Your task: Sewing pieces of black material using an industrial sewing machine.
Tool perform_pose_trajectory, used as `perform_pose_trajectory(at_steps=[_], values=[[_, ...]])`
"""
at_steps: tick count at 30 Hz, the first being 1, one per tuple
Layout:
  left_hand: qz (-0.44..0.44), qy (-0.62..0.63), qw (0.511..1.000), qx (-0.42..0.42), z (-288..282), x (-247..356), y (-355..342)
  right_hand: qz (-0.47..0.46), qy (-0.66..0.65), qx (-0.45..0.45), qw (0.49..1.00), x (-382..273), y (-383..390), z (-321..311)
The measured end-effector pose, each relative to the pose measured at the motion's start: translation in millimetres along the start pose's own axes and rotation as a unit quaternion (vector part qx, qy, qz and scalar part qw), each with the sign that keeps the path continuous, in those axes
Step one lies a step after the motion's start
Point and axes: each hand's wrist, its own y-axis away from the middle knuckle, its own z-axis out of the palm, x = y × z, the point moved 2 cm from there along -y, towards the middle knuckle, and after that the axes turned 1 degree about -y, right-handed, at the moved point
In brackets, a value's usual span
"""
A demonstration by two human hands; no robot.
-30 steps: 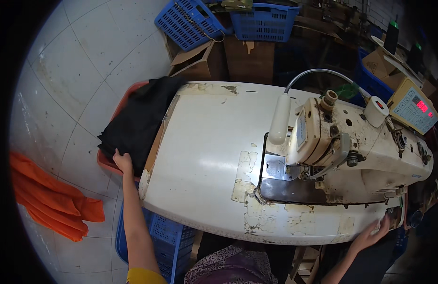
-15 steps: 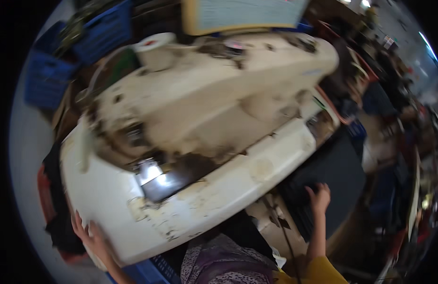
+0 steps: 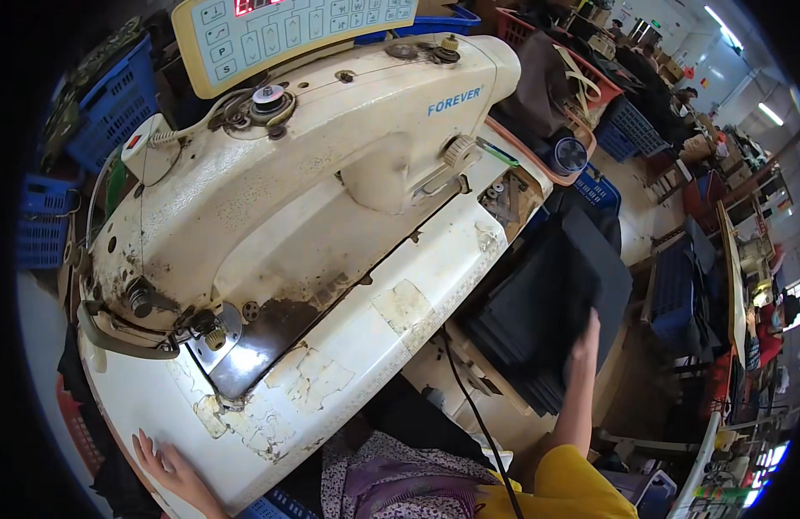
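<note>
A cream industrial sewing machine (image 3: 305,164) stands on a worn white table (image 3: 391,333), its needle area and shiny metal plate (image 3: 253,350) at the left. My left hand (image 3: 176,474) rests near the table's front left edge, fingers spread, holding nothing. To the right, beyond the table edge, lies a stack of black flat panels (image 3: 521,320). My right hand (image 3: 583,346) is at the near right side of that stack, gripping the edge of the top black panel (image 3: 590,251), which appears raised and bent. The panel's edge partly hides those fingers.
A control panel with buttons (image 3: 296,39) sits behind the machine. Blue baskets (image 3: 114,104) stand at the far left, and a red basket (image 3: 521,30) with dark material is at the back right. A black cable (image 3: 478,415) hangs in front of the stack.
The view has swung right, so the machine sits further left. My right hand has gone from hovering with thumb apart over the stack to gripping the top panel's edge. My left hand stays on the table.
</note>
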Motion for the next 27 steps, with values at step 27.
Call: perform_pose_trajectory(at_steps=[27], values=[[-0.282,0.197,0.886,-0.312,41,205,22,-0.522,0.426,-0.487,0.556,-18,254,326]])
